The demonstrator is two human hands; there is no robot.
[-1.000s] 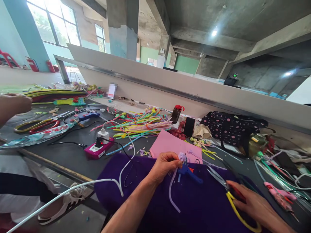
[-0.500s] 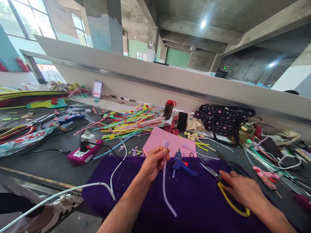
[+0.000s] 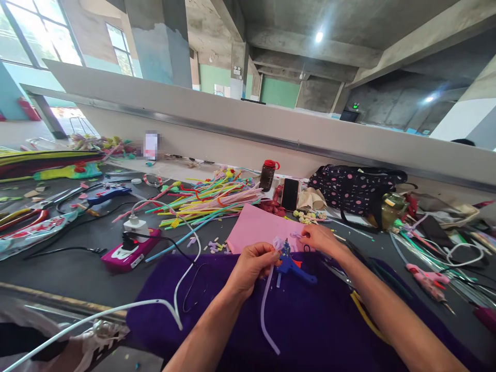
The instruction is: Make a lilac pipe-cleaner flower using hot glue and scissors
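Observation:
My left hand (image 3: 253,268) is closed in a pinch around a lilac pipe cleaner (image 3: 265,315). A curled lilac bud tops it, and its stem hangs down in a curve over the purple cloth (image 3: 217,320). My right hand (image 3: 322,239) reaches over the pink sheet (image 3: 248,227), its fingertips closed on a second lilac pipe cleaner piece (image 3: 296,235) lying there. Just right of my left hand lies a blue hot glue gun (image 3: 296,269), nozzle up. Scissors with a yellow handle (image 3: 368,318) rest partly hidden under my right forearm.
Behind the sheet lies a heap of coloured pipe cleaners (image 3: 209,204). A purple power strip (image 3: 132,253) with a white cable stands at left. Farther back are a bottle (image 3: 267,176), a phone (image 3: 290,194) and a patterned bag (image 3: 341,188). A pink glue gun (image 3: 428,281) lies at right.
My right hand has let go of the scissors and moved left and forward to the lilac piece on the pink sheet. My left hand has shifted slightly right with its pipe cleaner.

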